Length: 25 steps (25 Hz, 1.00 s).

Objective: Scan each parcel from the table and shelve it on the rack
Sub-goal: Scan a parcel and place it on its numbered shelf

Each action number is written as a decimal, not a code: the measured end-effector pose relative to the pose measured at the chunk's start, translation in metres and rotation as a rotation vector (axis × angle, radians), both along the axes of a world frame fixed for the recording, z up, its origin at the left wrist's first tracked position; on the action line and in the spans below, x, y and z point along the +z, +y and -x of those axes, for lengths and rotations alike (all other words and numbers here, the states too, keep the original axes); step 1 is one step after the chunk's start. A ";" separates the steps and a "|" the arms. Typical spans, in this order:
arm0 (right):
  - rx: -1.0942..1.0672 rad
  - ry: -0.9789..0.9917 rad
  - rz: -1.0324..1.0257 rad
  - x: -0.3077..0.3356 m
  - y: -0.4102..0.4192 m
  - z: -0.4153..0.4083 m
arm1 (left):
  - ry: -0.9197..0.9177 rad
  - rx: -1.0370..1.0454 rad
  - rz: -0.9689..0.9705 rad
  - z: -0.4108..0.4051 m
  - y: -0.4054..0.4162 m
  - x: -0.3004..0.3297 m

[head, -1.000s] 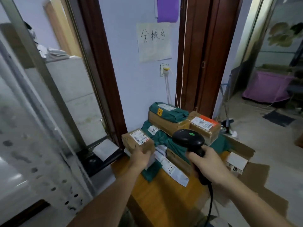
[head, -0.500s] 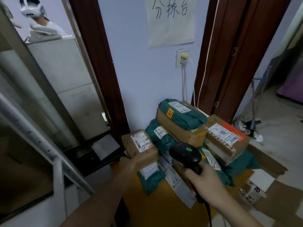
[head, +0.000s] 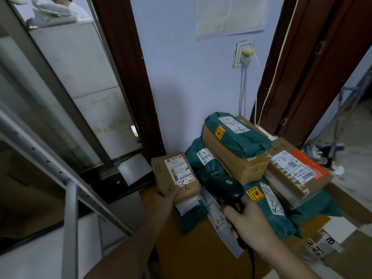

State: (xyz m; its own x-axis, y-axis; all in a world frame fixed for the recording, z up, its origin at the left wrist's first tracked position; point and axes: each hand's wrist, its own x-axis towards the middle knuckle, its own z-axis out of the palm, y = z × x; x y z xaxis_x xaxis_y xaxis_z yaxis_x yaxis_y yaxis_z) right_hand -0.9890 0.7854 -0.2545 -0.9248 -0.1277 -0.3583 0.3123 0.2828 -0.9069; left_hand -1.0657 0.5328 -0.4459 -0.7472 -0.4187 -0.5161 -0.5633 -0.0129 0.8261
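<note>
My left hand (head: 167, 200) grips a small brown cardboard parcel (head: 175, 175) from below, label facing up, lifted over the left end of the wooden table (head: 193, 256). My right hand (head: 248, 226) holds a black barcode scanner (head: 225, 188) by its handle; a green light shows on its head, which sits just right of the held parcel. Behind lie stacked parcels: a green bag (head: 238, 133) on a brown box (head: 235, 164), a box with an orange label (head: 298, 174), and green bags (head: 269, 210) underneath.
A grey metal rack frame (head: 69, 218) stands at the left, with a glass panel (head: 66, 77) and dark wooden door frame (head: 128, 77) behind. A wall socket with white cables (head: 244, 55) hangs above the pile. A white-labelled box (head: 330, 238) lies at the table's right.
The view has closed in on the table. My left hand has lifted the small brown parcel off the pile, and the scanner in my right hand has come up beside it.
</note>
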 end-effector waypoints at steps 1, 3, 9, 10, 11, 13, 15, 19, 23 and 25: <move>0.001 0.003 0.009 0.000 -0.002 0.000 | 0.048 0.002 0.033 -0.004 0.002 -0.001; 0.009 0.013 0.018 0.000 -0.005 -0.003 | 0.143 -0.014 0.092 -0.011 0.007 -0.004; 0.055 0.068 -0.064 -0.003 -0.004 -0.011 | 0.239 -0.074 0.093 -0.041 0.041 0.059; 0.056 0.078 -0.070 -0.002 -0.002 -0.013 | 0.251 -0.073 0.074 -0.043 0.045 0.061; 0.054 0.086 -0.073 -0.001 0.000 -0.016 | 0.250 -0.078 0.059 -0.046 0.048 0.065; 0.048 0.101 -0.076 0.001 0.004 -0.022 | 0.249 -0.080 0.055 -0.052 0.050 0.067; 0.053 0.122 -0.100 0.003 0.007 -0.027 | 0.241 -0.085 0.049 -0.058 0.051 0.070; 0.036 0.142 -0.089 0.010 0.014 -0.044 | 0.279 -0.067 0.034 -0.078 0.057 0.082; 0.027 0.180 -0.092 0.019 0.017 -0.064 | 0.326 -0.042 0.012 -0.099 0.062 0.092; 0.026 0.188 -0.096 0.026 0.018 -0.076 | 0.343 -0.034 -0.016 -0.109 0.063 0.100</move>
